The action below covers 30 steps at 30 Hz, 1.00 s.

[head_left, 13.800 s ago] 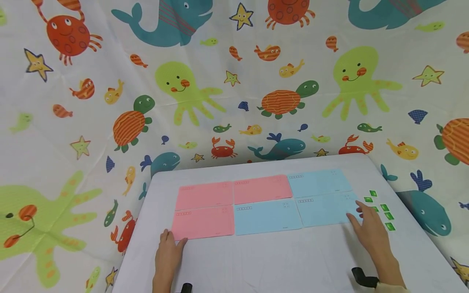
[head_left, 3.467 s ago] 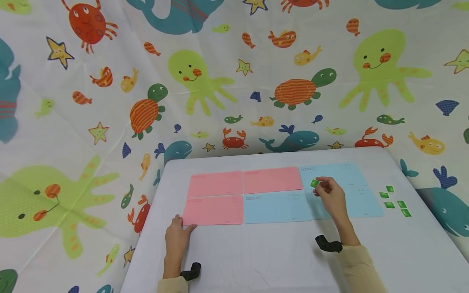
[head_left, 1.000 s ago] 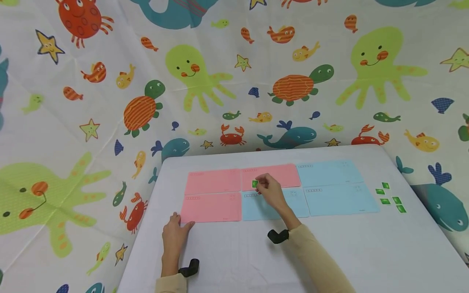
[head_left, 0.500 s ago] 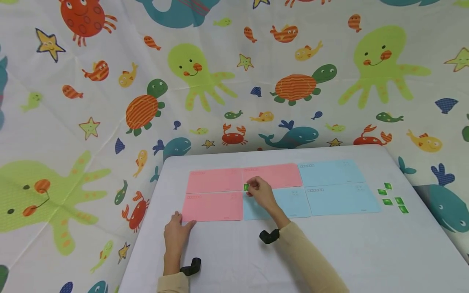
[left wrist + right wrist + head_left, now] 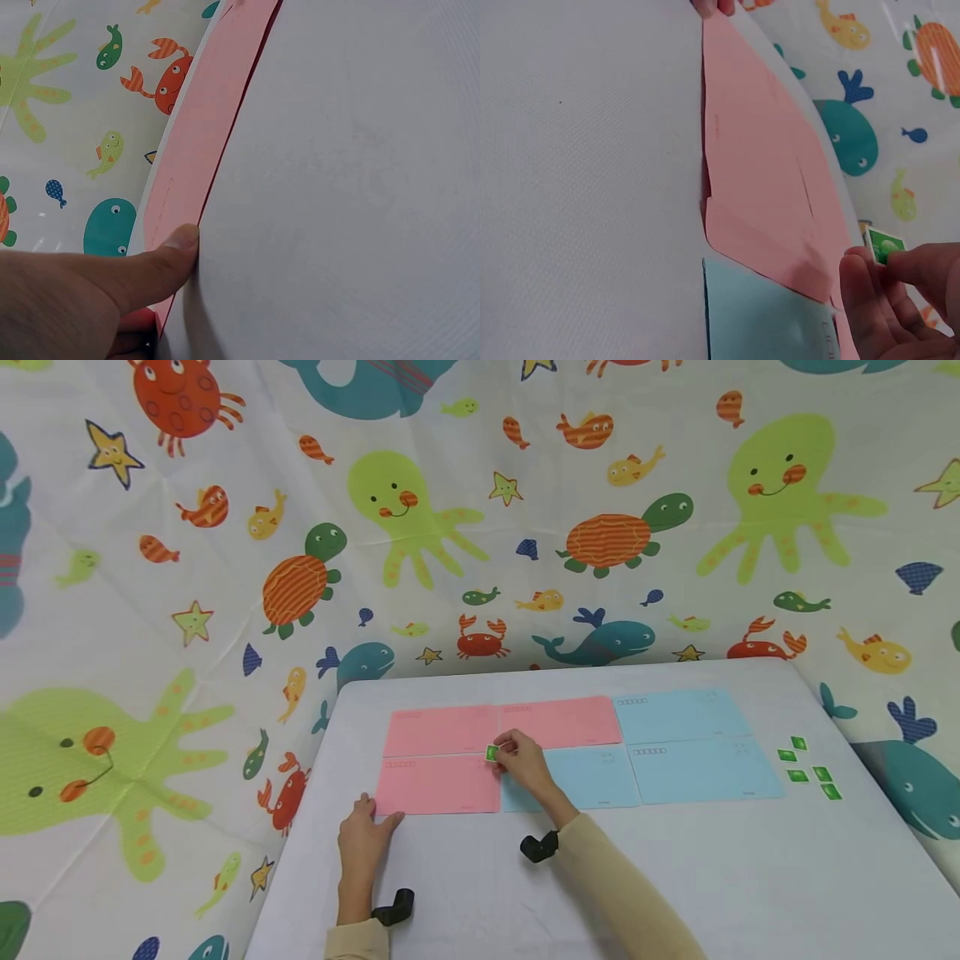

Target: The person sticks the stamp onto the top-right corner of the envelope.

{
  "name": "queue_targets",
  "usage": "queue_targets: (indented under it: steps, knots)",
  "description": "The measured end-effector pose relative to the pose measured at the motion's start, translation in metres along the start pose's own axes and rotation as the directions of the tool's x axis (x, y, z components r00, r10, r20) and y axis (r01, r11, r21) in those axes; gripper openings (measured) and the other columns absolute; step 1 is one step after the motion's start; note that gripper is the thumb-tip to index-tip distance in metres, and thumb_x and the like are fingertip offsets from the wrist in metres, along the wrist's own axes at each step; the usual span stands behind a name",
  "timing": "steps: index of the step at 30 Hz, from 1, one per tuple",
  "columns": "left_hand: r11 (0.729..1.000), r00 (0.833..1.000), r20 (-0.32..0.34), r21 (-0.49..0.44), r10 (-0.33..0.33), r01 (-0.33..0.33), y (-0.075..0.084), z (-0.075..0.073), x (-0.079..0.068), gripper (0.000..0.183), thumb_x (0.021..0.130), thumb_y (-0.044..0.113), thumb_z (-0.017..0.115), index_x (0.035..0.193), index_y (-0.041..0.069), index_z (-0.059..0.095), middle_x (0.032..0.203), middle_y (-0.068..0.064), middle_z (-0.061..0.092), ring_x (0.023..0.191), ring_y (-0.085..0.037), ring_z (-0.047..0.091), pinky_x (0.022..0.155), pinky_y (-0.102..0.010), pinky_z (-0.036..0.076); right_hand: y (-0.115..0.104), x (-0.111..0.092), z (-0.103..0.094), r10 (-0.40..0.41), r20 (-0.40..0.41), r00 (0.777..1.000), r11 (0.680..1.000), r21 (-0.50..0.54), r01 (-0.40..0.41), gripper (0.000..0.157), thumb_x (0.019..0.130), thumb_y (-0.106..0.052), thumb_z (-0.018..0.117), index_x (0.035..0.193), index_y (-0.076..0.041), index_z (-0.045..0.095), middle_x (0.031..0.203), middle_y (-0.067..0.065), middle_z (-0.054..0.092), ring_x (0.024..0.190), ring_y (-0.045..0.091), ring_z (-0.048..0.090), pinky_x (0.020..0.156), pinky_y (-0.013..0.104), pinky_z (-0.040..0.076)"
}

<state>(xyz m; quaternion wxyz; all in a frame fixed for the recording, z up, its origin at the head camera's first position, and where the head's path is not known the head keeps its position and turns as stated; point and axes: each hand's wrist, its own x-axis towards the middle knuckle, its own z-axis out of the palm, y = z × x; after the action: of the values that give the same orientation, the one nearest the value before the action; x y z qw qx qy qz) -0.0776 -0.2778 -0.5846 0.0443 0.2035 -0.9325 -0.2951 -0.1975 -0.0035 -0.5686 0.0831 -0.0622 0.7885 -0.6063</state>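
Note:
My right hand (image 5: 527, 768) pinches a small green stamp (image 5: 492, 753) between thumb and fingers, over the upper right corner of the front-left pink envelope (image 5: 438, 789). The right wrist view shows the stamp (image 5: 883, 244) tilted at the fingertips, apart from the paper. My left hand (image 5: 363, 839) rests at that envelope's lower left corner; in the left wrist view its thumb (image 5: 176, 244) lies on the envelope's near edge. Two more pink envelopes, one back left (image 5: 438, 732) and one back middle (image 5: 570, 722), lie behind. The front-middle blue envelope (image 5: 592, 781) is partly hidden by my right hand.
Two other blue envelopes, back right (image 5: 682, 714) and front right (image 5: 705, 772), complete two rows on the white table (image 5: 465, 893). Several loose green stamps (image 5: 798, 776) lie to their right. A cloth with printed sea animals (image 5: 607, 539) hangs behind and beside the table.
My right hand has picked up one stamp from the right-hand group and carried it left across the envelopes to the front-left pink one. My left hand stays at the same corner.

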Motion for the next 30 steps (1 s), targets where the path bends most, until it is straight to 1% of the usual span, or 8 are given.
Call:
queue_targets:
  steps: [5, 8, 10, 14, 17, 21, 25, 30]
  knots:
    - [1.0, 1.0, -0.009, -0.011, -0.012, 0.012, -0.001, -0.002, -0.001, 0.068, 0.087, 0.028, 0.077, 0.137, -0.012, 0.052, 0.148, -0.034, 0.043, 0.14, -0.053, 0.037, 0.112, -0.063, 0.034, 0.004, 0.001, 0.01, -0.015, 0.021, 1.0, 0.997, -0.078, 0.017, 0.016, 0.092, -0.004, 0.063, 0.108, -0.003, 0.067, 0.09, 0.011, 0.069, 0.074, 0.019, 0.069, 0.062, 0.022, 0.054]
    - [1.0, 1.0, -0.01, -0.02, -0.02, 0.02, -0.001, -0.002, -0.001, 0.069, 0.087, 0.028, 0.077, 0.137, -0.012, 0.052, 0.148, -0.034, 0.043, 0.14, -0.053, 0.037, 0.113, -0.064, 0.034, 0.005, 0.002, 0.014, -0.038, 0.035, 0.999, 0.991, -0.126, 0.042, 0.016, 0.092, -0.006, 0.064, 0.108, -0.003, 0.067, 0.091, 0.01, 0.071, 0.074, 0.014, 0.065, 0.061, 0.021, 0.05]
    - [0.999, 1.0, -0.004, -0.029, -0.024, 0.024, -0.001, -0.001, -0.001, 0.07, 0.088, 0.028, 0.077, 0.138, -0.012, 0.051, 0.149, -0.033, 0.043, 0.141, -0.053, 0.036, 0.113, -0.063, 0.033, 0.006, 0.002, 0.017, -0.041, 0.043, 0.998, 0.989, -0.141, 0.047, 0.016, 0.093, -0.007, 0.064, 0.108, -0.003, 0.067, 0.091, 0.01, 0.071, 0.073, 0.012, 0.064, 0.06, 0.021, 0.05]
    - [0.999, 1.0, 0.004, -0.036, -0.026, 0.026, -0.001, 0.0, -0.001, 0.07, 0.088, 0.029, 0.077, 0.139, -0.012, 0.05, 0.15, -0.033, 0.042, 0.142, -0.052, 0.036, 0.114, -0.062, 0.034, 0.006, 0.002, 0.021, -0.031, 0.056, 0.998, 0.991, -0.132, 0.039, 0.016, 0.094, -0.007, 0.063, 0.108, -0.002, 0.067, 0.092, 0.011, 0.07, 0.072, 0.012, 0.063, 0.06, 0.022, 0.052]
    - [0.999, 1.0, 0.002, -0.041, -0.024, 0.024, 0.0, 0.0, -0.001, 0.07, 0.087, 0.028, 0.077, 0.138, -0.012, 0.051, 0.149, -0.033, 0.043, 0.141, -0.052, 0.037, 0.113, -0.063, 0.034, 0.007, 0.002, 0.024, -0.032, 0.065, 0.997, 0.992, -0.122, 0.039, 0.015, 0.094, -0.005, 0.062, 0.108, 0.0, 0.066, 0.091, 0.013, 0.069, 0.071, 0.015, 0.065, 0.06, 0.024, 0.054]
    - [0.999, 1.0, -0.001, -0.045, -0.022, 0.022, 0.001, -0.001, -0.001, 0.069, 0.087, 0.027, 0.078, 0.137, -0.013, 0.052, 0.149, -0.033, 0.043, 0.141, -0.052, 0.037, 0.113, -0.063, 0.034, 0.008, 0.004, 0.029, -0.028, 0.074, 0.997, 0.991, -0.126, 0.037, 0.014, 0.094, -0.004, 0.063, 0.107, -0.001, 0.066, 0.089, 0.011, 0.069, 0.068, 0.016, 0.066, 0.059, 0.023, 0.055]
    - [0.999, 1.0, 0.001, -0.042, -0.024, 0.024, 0.001, -0.002, -0.001, 0.07, 0.087, 0.027, 0.078, 0.137, -0.013, 0.051, 0.149, -0.033, 0.043, 0.141, -0.052, 0.037, 0.113, -0.062, 0.034, 0.009, 0.007, 0.033, -0.039, 0.071, 0.997, 0.985, -0.167, 0.05, 0.012, 0.093, -0.006, 0.065, 0.105, -0.003, 0.067, 0.088, 0.009, 0.069, 0.067, 0.013, 0.062, 0.059, 0.023, 0.052]
    - [0.999, 1.0, -0.006, -0.039, -0.029, 0.029, 0.001, -0.001, 0.0, 0.069, 0.087, 0.027, 0.078, 0.137, -0.012, 0.052, 0.149, -0.033, 0.043, 0.141, -0.051, 0.038, 0.113, -0.062, 0.035, 0.008, 0.01, 0.038, -0.04, 0.059, 0.997, 0.967, -0.251, 0.053, 0.011, 0.092, -0.009, 0.067, 0.103, -0.007, 0.068, 0.09, 0.006, 0.069, 0.075, 0.012, 0.059, 0.067, 0.025, 0.05]
